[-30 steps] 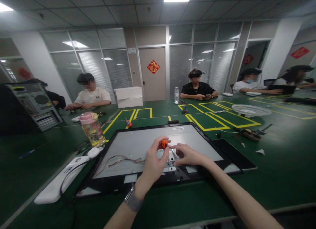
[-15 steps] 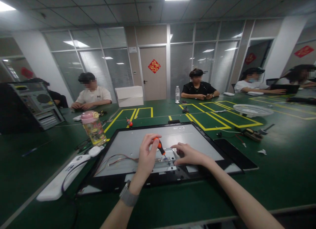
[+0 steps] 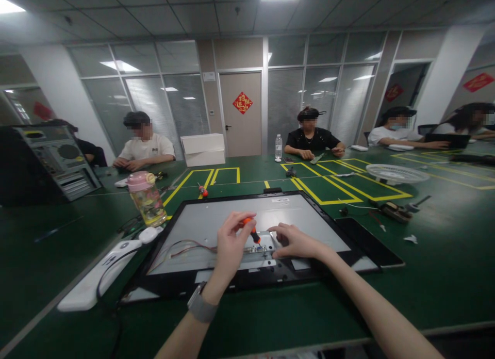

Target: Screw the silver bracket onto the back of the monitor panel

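A small orange-and-black screwdriver [image 3: 254,234] is gripped in my left hand [image 3: 232,243], tilted with its tip down on a metal bracket [image 3: 268,263] with small fittings. The bracket lies on the grey back of a flat display panel [image 3: 305,219] with a black frame. My right hand [image 3: 296,242] rests at the bracket's right side, thumb and index finger apart and touching it, the other fingers curled. Thin wires [image 3: 189,244] run left from the bracket, partly hidden behind my left hand.
A white power strip [image 3: 98,279] and a pink-lidded bottle [image 3: 146,199] stand left of the panel. A phone-like black slab [image 3: 369,241] lies at its right. Farther off are a computer case [image 3: 58,163], a white box [image 3: 203,150], a round white dish [image 3: 396,173] and several seated people.
The screwdriver has swung from pointing away to tip-down on the bracket as my left hand moved slightly left. My right hand stays put. The person opposite has spread their hands around a greenish item.
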`<state>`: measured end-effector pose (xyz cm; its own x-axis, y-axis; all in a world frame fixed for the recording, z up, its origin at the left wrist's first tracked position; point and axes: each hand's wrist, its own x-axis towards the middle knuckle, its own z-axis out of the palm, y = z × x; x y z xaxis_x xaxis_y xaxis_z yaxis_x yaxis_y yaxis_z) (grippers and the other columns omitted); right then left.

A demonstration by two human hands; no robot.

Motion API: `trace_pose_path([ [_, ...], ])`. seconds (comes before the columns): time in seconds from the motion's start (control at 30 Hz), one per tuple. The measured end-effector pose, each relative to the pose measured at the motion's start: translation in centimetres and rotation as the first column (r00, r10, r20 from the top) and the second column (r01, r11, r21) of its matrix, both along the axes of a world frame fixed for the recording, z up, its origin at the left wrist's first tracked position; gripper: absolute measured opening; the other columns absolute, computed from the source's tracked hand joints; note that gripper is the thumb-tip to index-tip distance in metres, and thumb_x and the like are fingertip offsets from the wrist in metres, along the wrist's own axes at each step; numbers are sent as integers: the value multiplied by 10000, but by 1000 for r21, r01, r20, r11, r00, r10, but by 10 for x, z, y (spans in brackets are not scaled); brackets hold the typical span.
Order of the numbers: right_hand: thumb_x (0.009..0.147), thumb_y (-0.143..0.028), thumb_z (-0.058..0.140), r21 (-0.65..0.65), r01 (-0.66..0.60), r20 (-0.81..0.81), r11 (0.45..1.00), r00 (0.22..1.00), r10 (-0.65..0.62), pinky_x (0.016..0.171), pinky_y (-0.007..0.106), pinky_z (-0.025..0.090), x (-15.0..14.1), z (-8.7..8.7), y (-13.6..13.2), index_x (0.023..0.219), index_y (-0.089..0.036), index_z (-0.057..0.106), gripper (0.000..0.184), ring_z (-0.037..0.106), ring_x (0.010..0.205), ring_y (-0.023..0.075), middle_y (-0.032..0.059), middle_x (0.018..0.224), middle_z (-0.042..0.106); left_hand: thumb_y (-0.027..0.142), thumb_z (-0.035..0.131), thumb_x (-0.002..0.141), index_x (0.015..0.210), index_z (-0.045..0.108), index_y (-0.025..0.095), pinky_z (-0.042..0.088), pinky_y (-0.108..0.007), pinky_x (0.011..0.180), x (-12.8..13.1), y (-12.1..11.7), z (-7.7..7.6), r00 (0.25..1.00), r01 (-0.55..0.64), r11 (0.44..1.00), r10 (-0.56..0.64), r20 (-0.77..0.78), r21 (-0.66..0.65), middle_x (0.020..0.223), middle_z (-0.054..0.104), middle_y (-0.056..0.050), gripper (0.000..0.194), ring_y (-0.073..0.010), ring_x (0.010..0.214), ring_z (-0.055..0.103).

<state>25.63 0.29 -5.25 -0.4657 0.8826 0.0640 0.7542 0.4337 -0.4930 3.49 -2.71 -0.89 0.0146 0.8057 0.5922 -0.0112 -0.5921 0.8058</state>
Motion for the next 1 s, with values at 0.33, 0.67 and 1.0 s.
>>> trace_pose_path([
  [0.33, 704, -466, 787, -1, 8, 2, 1000, 1000, -8, 827, 332, 422, -1, 2, -1, 1290, -243, 581, 660, 561, 901, 235, 34, 932, 595, 352, 722, 747, 975, 733, 142, 526, -280, 774, 0, 8, -7, 971, 145, 969, -101, 217, -199, 856, 717, -67, 311, -171, 810, 663],
  [0.67, 705, -459, 788, -8, 6, 10, 1000, 1000, -6, 811, 329, 423, -1, 2, -1, 1309, -228, 568, 683, 556, 894, 237, 41, 937, 591, 362, 614, 847, 1041, 708, 150, 519, -309, 859, 3, 4, -6, 976, 169, 976, -146, 164, -135, 949, 715, -84, 302, -190, 911, 673],
  [1.0, 702, -456, 791, -3, -4, -2, 1000, 1000, 4, 823, 338, 426, 1, -2, 2, 1306, -209, 571, 689, 559, 895, 240, 47, 942, 593, 258, 421, 959, 1045, 686, 201, 470, -319, 894, 3, -9, -7, 980, -119, 970, 148, -132, 210, 1044, 660, -80, 284, -197, 1000, 610],
])
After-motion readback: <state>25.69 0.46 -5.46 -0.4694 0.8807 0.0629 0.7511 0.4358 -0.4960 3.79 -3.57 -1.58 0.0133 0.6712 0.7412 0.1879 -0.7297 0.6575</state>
